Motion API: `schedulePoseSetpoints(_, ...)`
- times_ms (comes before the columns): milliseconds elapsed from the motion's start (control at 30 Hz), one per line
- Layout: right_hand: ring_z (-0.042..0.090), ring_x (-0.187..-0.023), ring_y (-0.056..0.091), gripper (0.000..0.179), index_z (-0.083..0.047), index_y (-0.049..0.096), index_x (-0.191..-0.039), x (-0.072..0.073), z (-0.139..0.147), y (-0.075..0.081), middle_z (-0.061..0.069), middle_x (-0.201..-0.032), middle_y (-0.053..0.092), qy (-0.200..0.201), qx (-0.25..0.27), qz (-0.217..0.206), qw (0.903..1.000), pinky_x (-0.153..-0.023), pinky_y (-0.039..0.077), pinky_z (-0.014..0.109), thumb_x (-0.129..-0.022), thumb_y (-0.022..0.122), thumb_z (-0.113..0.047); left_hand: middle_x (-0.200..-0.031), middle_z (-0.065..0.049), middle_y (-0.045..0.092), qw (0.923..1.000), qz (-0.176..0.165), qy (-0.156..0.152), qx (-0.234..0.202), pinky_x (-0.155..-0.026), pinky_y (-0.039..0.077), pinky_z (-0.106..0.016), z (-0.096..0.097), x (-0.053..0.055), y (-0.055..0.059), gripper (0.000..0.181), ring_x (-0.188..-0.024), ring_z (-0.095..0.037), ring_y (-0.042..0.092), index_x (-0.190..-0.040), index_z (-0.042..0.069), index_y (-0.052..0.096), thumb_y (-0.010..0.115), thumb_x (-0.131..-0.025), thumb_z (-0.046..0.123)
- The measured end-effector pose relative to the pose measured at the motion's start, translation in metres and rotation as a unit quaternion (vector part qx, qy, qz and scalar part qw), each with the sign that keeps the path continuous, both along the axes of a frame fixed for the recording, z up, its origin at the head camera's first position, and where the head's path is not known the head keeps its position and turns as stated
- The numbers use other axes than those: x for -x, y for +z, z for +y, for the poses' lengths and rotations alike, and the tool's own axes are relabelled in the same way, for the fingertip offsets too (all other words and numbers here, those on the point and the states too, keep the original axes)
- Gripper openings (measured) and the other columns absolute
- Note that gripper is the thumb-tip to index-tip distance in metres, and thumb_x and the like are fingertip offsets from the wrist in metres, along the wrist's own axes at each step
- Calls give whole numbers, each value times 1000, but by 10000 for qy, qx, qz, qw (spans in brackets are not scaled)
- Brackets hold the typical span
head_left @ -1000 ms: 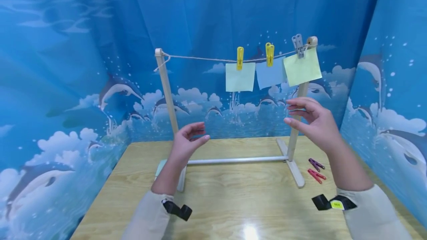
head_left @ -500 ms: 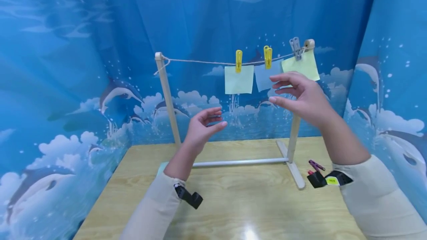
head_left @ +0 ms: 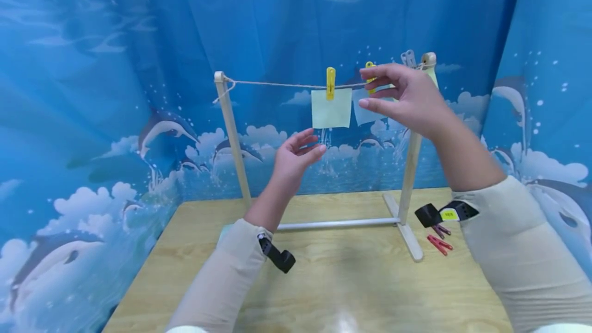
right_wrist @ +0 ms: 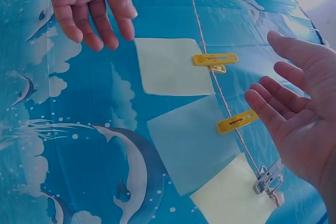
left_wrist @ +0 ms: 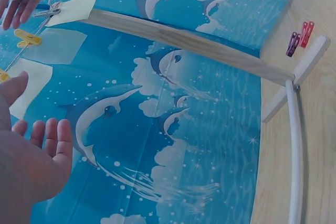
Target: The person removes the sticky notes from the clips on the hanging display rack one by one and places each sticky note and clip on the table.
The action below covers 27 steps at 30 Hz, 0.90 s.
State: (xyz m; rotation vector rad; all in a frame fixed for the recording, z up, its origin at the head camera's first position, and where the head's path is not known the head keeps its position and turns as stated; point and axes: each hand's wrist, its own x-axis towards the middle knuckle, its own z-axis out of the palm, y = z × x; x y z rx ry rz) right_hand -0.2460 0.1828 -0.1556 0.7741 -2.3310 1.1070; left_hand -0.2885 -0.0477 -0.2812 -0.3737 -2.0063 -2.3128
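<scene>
My left hand (head_left: 296,161) is raised just below a pale green paper square (head_left: 331,109), its fingers loosely bent around nothing. A yellow clothespin (head_left: 330,83) fastens that square to the string (head_left: 277,85). Higher up, my right hand (head_left: 407,94) holds nothing, thumb and fingers apart. In the head view it overlaps a second yellow clothespin (right_wrist: 236,122) and a blue paper square (right_wrist: 194,140). Farther right on the string, a grey clothespin (right_wrist: 269,177) holds a yellow-green paper square (right_wrist: 236,195), mostly hidden behind my right hand in the head view.
Wooden posts (head_left: 233,137) at left and right carry the string, joined below by a white bar (head_left: 337,224). On the wooden table (head_left: 342,271) lie a purple clothespin (head_left: 441,230) and a red clothespin (head_left: 439,244). Pale green paper (head_left: 225,233) shows by the left foot. A dolphin-print curtain hangs behind.
Both hands have risen toward the string. The left hand has also moved right, and the right hand has moved left, now covering much of the yellow-green paper.
</scene>
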Motion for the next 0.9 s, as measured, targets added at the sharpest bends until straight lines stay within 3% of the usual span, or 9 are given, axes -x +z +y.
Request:
schedulePoseSetpoints(167,25,-118,56,52,-9,54,-137,5,-4,13,8,-135,56,-93,-30,-48,9999,-94,50,25,-91,71,-23,-125,-4,62,9997,-191,147,-37,-86,56,-33,7,9,7,55,-107,-16,64,-131,19,60,81,-81,29)
schedulePoseSetpoints(433,24,-118,57,55,-11,51,-141,17,-15,27,7,-136,55,-177,-486,-226,9984,-95,51,34,-91,70,-27,-112,0,66,9984,-271,452,-225,-83,57,-34,19,22,15,48,-103,-17,65,-123,20,65,81,-80,33)
schedulePoseSetpoints(567,22,-117,56,57,-12,51,-141,22,-22,33,5,-136,54,-231,-732,-374,9963,-97,51,39,-91,71,-30,-112,0,66,9979,-212,437,-431,-84,57,-34,21,27,15,48,-103,-17,65,-121,21,66,81,-78,36)
schedulePoseSetpoints(733,19,-116,56,57,-12,50,-142,28,-30,38,5,-137,54,-321,-962,-542,9934,-96,51,39,-91,70,-29,-114,-4,67,9939,-9,263,-1069,-87,56,-38,20,29,14,44,-107,-25,66,-120,17,67,79,-80,32)
schedulePoseSetpoints(900,22,-120,54,58,-11,48,-143,33,-35,43,8,-137,54,-382,-1143,-700,9902,-98,50,41,-92,69,-27,-115,-7,67,9921,109,226,-1233,-87,56,-38,20,30,12,40,-103,-24,67,-118,13,69,77,-82,28)
